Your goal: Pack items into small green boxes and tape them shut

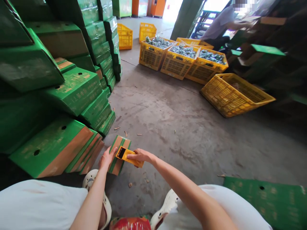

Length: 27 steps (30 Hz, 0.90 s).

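Low between my knees, my left hand [107, 158] grips the left edge of a small green and brown cardboard piece [117, 167], its thumb lying on top. My right hand [141, 155] is closed around a yellow tool with a dark rectangular window [129, 157]. The tool's windowed end lies over the cardboard, close to my left fingertips. What kind of tool it is, I cannot make out. Left of my hands, flat green cartons [55, 140] lean in a layered pile on the floor.
Tall stacks of green cartons [93, 48] rise at the left. Yellow crates [176, 65] of small wrapped items stand ahead, with a tilted yellow crate [236, 94] nearer. A person [219, 24] sits at the back right. A red package [130, 223] lies between my white shoes [165, 204].
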Available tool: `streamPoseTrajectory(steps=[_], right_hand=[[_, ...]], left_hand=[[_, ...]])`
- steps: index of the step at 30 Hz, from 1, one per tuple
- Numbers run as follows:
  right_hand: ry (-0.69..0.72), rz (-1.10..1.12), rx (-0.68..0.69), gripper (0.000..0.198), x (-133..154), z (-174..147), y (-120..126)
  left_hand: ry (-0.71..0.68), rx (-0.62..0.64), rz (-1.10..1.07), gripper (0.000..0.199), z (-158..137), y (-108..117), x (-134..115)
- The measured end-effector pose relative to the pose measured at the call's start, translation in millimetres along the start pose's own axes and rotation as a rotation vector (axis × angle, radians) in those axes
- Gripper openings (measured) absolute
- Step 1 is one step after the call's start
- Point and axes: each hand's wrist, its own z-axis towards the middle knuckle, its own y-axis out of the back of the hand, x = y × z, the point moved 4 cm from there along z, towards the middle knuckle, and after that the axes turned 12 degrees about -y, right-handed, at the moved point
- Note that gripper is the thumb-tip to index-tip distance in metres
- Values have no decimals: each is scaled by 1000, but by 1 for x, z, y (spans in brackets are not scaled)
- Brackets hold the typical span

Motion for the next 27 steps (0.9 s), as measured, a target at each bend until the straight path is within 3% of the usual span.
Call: streamPoseTrajectory(steps=[3, 9, 12, 17, 27], right_hand=[[1, -21, -57, 51, -20, -17, 12], [-164, -118, 16, 56, -119, -51, 50], [-236, -173, -14, 53, -139, -51, 50], [-320, -370, -156, 41, -107, -19, 22], [-350, -321, -311, 30, -13, 62, -21]], left_hand=[[-1, 41, -40, 67, 2, -4, 1], [-26, 52, -63, 66, 7, -3, 10], [-38, 46, -68, 65, 7, -4, 10], [-32, 36, -77, 64, 7, -5, 12], [43, 53, -56, 60, 14, 10, 20]])
